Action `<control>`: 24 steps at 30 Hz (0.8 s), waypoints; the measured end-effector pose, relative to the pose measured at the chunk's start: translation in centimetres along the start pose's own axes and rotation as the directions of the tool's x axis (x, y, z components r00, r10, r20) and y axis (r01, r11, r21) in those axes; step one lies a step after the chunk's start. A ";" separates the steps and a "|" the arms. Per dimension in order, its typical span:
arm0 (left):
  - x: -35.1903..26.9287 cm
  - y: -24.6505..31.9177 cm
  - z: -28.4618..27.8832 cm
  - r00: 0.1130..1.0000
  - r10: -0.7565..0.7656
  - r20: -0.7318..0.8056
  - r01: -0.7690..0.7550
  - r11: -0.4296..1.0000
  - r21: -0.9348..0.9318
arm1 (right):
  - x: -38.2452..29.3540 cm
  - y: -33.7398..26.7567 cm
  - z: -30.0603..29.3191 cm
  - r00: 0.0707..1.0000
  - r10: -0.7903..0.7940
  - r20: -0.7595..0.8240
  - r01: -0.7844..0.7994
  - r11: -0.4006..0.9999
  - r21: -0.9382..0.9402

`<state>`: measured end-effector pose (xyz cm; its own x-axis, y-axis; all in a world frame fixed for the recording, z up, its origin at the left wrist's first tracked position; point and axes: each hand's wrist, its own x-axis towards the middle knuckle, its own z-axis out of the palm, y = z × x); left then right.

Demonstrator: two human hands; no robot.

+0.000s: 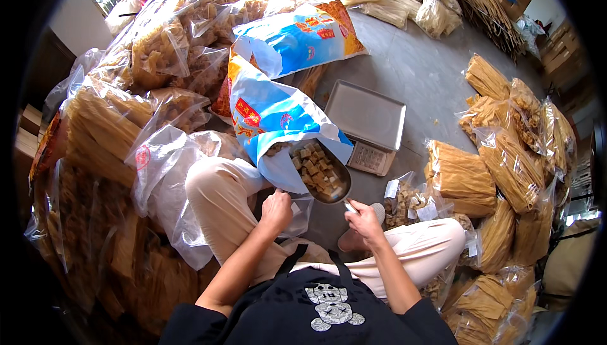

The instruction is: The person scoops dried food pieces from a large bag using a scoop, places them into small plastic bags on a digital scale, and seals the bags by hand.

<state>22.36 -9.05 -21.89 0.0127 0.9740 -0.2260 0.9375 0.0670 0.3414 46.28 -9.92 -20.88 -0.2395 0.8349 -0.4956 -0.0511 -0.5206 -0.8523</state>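
Observation:
My right hand (366,224) grips the handle of a metal scoop (346,185). Small brown cubes (317,167) fill the scoop, which lies at the mouth of a blue and white printed sack (275,108). More cubes show inside the sack's opening. Just below the sack's rim, my left hand (277,210) is closed on the edge of a small clear plastic bag (298,219) with a white label; its fingertips are hidden. To the right of the sack stands a digital scale with a bare metal pan (365,115) and a keypad (369,156).
A second printed sack (303,39) lies behind. Bags of dried brown sheets (156,51) pile up at left, beside a crumpled clear bag (168,179). At right are bundles of dried sheets (460,179) and small labelled bags of cubes (400,200). Pale bundles (393,4) lie far back.

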 end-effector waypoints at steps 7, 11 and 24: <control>1.8 0.9 0.5 0.996 -0.030 -0.085 0.009 0.973 -0.230 | -7.6 -2.0 -4.2 1.000 0.010 -0.004 -0.011 0.988 -0.155; 2.4 1.6 0.3 0.983 -0.118 -0.137 0.064 0.936 -0.346 | -9.9 -1.4 -5.2 1.000 -0.005 0.002 0.005 0.972 -0.235; 0.3 3.4 0.8 0.974 0.198 -0.106 -0.193 0.980 0.050 | -8.1 -0.8 -2.7 0.931 0.335 0.141 -0.231 0.845 -0.481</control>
<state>25.83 -8.72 -21.51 0.1609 0.9854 -0.0560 0.9336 -0.1336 0.3325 50.84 -15.79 -16.64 -0.3773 0.5778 -0.7237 0.4788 -0.5472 -0.6865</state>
